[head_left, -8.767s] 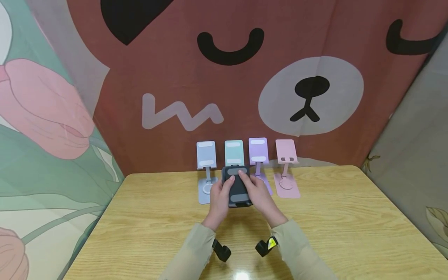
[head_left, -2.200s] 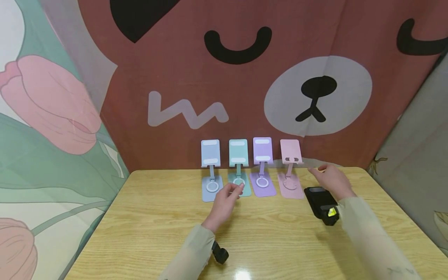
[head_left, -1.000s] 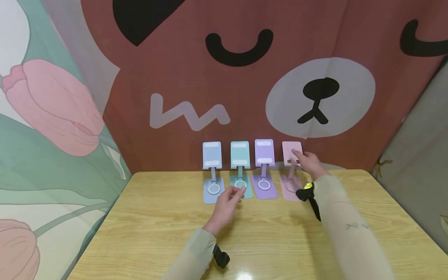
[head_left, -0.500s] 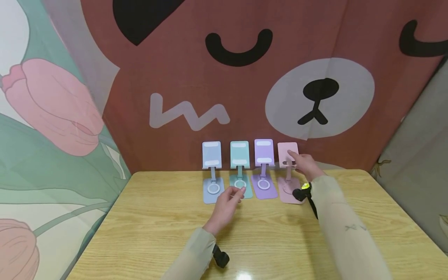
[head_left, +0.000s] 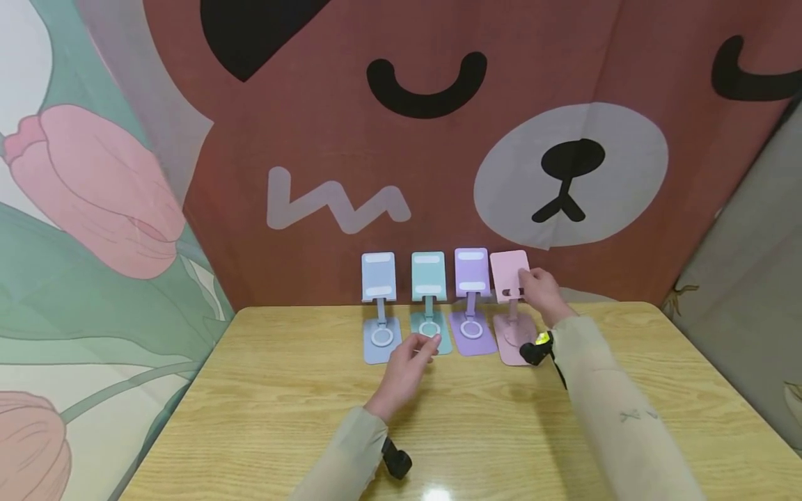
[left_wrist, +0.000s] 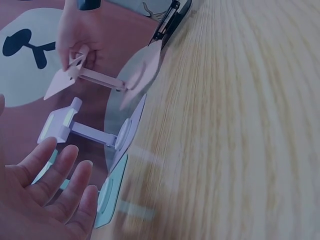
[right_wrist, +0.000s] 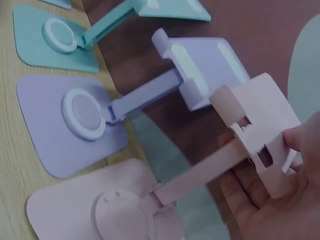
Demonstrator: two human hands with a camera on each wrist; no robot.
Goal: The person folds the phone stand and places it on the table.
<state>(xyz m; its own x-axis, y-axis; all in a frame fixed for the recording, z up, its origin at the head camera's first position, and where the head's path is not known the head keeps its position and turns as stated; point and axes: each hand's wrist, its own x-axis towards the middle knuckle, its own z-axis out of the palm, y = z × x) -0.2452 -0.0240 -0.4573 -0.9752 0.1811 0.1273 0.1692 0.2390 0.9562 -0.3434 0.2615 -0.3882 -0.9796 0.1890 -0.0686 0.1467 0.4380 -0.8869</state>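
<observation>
Along the back edge of your bench (head_left: 269,396), left to right — blue stand (head_left: 379,275), teal stand (head_left: 429,273), purple stand (head_left: 471,271), pink stand (head_left: 506,266), the last pinched by your right hand (head_left: 544,292) — with your left hand (head_left: 403,370) relaxed and half-spread near the teal stand.

The right grip (left_wrist: 79,37) holds the pink stand (left_wrist: 102,79) by its upper end. Next to that is the purple stand (left_wrist: 93,134), then the teal stand (left_wrist: 112,195), partly hidden by the left grip (left_wrist: 37,207), on the wooden surface (left_wrist: 225,125).
</observation>
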